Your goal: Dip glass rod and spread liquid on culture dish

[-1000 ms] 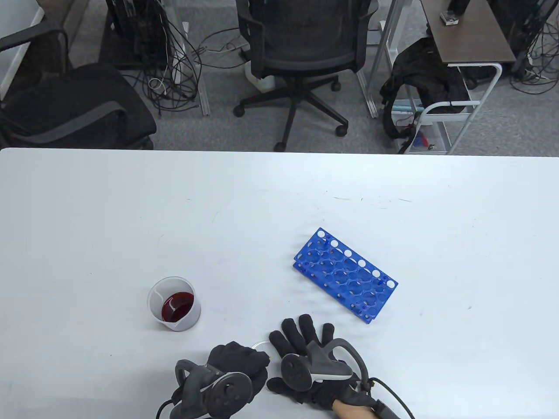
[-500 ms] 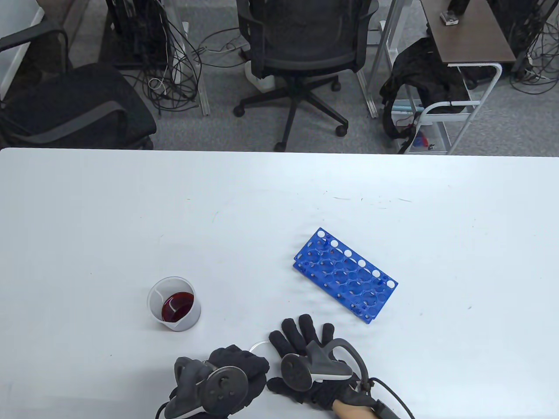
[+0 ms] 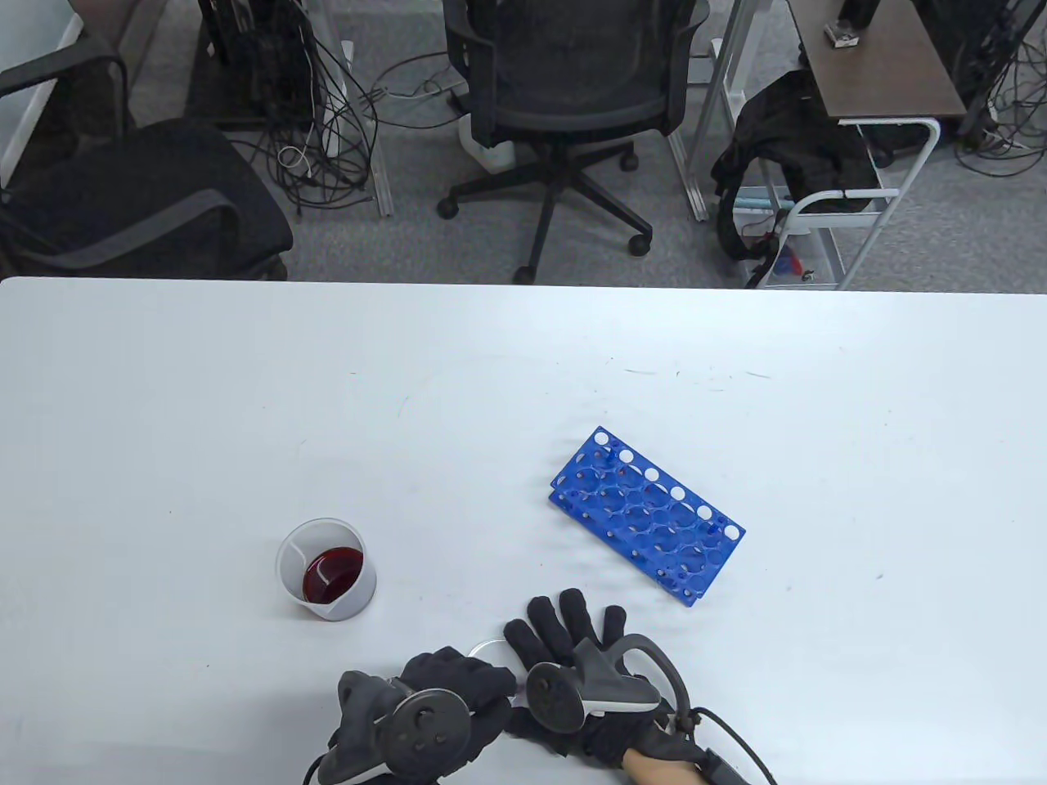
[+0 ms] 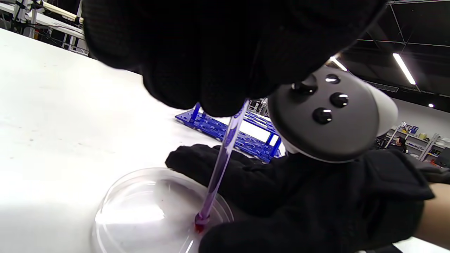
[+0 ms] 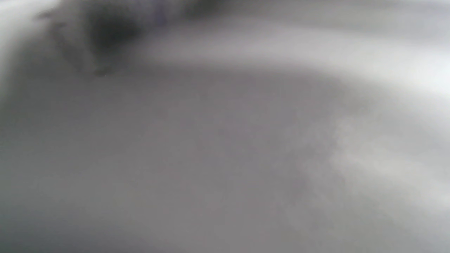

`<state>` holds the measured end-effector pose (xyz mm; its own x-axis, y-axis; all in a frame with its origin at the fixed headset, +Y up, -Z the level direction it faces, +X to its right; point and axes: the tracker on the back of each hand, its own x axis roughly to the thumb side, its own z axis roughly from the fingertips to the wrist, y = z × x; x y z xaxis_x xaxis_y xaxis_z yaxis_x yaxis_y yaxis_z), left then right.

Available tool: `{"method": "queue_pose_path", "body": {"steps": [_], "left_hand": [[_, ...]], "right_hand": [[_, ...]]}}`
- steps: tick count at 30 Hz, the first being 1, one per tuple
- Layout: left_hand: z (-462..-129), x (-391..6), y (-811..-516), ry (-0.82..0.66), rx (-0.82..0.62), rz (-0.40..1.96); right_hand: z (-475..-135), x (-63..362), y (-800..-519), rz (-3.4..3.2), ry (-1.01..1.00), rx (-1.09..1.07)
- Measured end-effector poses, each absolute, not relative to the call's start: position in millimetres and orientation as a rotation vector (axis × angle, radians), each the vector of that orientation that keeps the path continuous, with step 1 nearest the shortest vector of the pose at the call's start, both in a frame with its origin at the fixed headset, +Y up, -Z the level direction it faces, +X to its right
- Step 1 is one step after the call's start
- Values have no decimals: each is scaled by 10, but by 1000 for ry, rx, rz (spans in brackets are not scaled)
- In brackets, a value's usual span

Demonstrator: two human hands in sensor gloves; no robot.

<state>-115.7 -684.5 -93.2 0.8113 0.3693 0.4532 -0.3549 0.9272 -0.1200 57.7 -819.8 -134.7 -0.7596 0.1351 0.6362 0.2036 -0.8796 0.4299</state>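
Note:
My left hand (image 3: 458, 683) grips a clear glass rod (image 4: 221, 165) in its closed fingers (image 4: 197, 63). The rod's tip touches a red drop on the clear culture dish (image 4: 140, 214). In the table view only a sliver of the dish (image 3: 487, 646) shows between the hands. My right hand (image 3: 572, 634) lies flat with fingers spread beside the dish, also seen in the left wrist view (image 4: 281, 196). A clear beaker (image 3: 327, 572) with dark red liquid stands to the left. The right wrist view is a grey blur.
A blue test tube rack (image 3: 646, 515) lies on the white table (image 3: 523, 392) to the right of the hands, also seen in the left wrist view (image 4: 239, 135). Office chairs and cables lie beyond the far edge.
My left hand has shifted a little to the right, closer to my right hand, over the dish. My right hand has stayed still.

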Motion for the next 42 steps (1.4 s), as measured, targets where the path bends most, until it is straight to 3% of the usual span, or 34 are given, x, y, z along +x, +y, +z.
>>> {"method": "queue_pose_path", "body": {"steps": [21, 31, 42], "left_hand": [[-952, -1200, -6824, -435, 18, 334], [-876, -1373, -6630, -440, 140, 464], [-853, -1604, -6515, -409, 147, 555]], "right_hand": [[-1347, 577, -8198, -2811, -759, -1075], [-1347, 577, -8198, -2811, -759, -1075], [-1355, 581, -8186, -2834, -756, -1085]]}}
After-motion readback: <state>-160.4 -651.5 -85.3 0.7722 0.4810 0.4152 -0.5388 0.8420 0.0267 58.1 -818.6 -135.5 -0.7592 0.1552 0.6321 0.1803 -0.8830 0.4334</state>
